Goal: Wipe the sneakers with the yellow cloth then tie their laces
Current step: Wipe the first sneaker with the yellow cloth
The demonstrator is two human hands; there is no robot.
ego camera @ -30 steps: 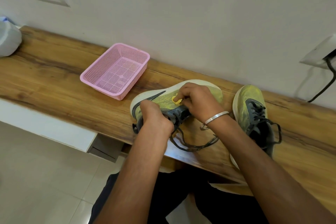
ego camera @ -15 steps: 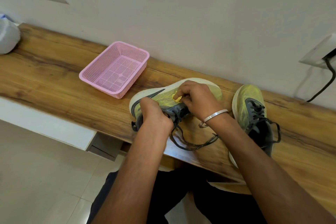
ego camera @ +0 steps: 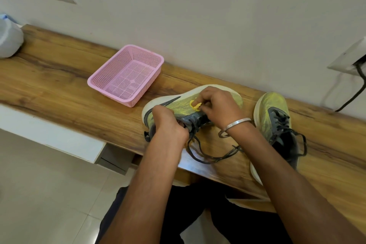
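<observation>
Wooden shelf (ego camera: 59, 77) along white wall (ego camera: 198, 16) | pink basket (ego camera: 126, 74) | both hands pinch sneaker (ego camera: 178, 107) laces (ego camera: 208, 157)

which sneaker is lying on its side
The left sneaker, held by both hands beside the pink basket, shows its white sole edge and side; the right sneaker stands upright.
</observation>
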